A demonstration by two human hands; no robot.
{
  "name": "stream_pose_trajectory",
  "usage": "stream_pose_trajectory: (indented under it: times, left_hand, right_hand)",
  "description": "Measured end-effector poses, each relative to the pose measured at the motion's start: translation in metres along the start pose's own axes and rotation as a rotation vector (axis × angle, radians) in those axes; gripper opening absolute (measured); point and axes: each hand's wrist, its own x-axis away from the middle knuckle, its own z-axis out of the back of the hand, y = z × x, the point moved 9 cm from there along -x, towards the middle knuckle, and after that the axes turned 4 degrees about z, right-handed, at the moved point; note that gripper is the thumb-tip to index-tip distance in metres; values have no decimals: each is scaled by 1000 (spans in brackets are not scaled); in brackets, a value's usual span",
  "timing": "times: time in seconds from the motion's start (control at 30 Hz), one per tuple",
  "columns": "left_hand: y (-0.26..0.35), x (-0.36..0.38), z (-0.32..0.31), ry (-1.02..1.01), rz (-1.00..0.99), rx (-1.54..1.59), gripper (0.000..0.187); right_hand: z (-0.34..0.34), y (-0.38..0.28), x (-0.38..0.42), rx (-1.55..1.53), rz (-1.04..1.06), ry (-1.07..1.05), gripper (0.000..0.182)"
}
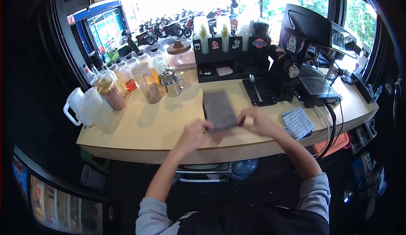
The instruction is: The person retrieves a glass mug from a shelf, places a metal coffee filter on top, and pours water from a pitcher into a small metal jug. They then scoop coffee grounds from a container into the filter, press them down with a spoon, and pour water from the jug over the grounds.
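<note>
One long pale surface (169, 125), far edge mostly hidden behind bottles (127, 68) and a black cup stand (230, 49). To the right of the cup stand, a dark monitor (306, 23), lower part covered by shadowed equipment, hard to make out. Well nearer than the cup stand, grey sleeves (315, 192), cut off by the lower edge of view. Just left of the cup stand, a wood-lidded jar (186, 68), partly covered by a metal pot (170, 87). On the near side of the cup stand, over the surface, a folded cloth (220, 108): dark grey, plain, roughly rectangular, blurred; near edge resting or slightly raised, impossible to tell. Left hand (194, 134) and right hand (259, 122) grasping the near corners, fingertips smeared by motion. Near the cup stand's right end, a metal spoon (256, 90).
</note>
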Motion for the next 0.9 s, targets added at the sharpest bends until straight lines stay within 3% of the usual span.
stream_pose_trajectory:
  times: [0.1, 0.23, 0.3, 0.37, 0.4, 0.47, 0.5, 0.57, 0.6, 0.63, 0.7, 0.9]
  left_hand:
    - [-11, 46, -37, -283, 58, -80, 24]
    - [-15, 47, -36, -349, 222, 64, 24]
    - [-23, 20, -20, -218, 235, 151, 28]
    - [-40, -19, -5, -39, 111, 167, 40]
    - [-40, -33, -5, -40, 113, 171, 40]
    - [-21, -53, 23, 308, 1, -447, 51]
    - [-23, -52, 19, 319, -10, -450, 51]
    - [-37, -37, 1, 262, -38, -304, 59]
    - [-51, -30, -16, 93, 81, -331, 61]
    - [-52, -20, -20, 95, 73, -333, 61]
    - [-51, -3, -45, -85, -3, -471, 58]
    - [-80, -8, -69, -222, 71, -642, 47]
  right_hand:
    - [-57, 15, 47, -91, -151, -186, 12]
    - [-65, 17, 53, -243, -235, -239, 13]
    - [-46, 25, 32, -195, -249, -159, 11]
    - [-26, 58, 4, -114, -250, 4, 22]
    - [-26, 67, -6, -113, -254, 2, 22]
    - [11, 64, -22, 303, -159, 361, 38]
    - [9, 64, -22, 309, -145, 367, 38]
    - [-20, 64, -11, 346, -183, 212, 50]
    - [-39, 57, -4, 331, -142, 115, 49]
    - [-56, 50, 3, 316, -105, 15, 49]
    - [-71, 39, 13, 392, -69, -12, 45]
    - [-87, 69, 17, 469, -128, -81, 25]
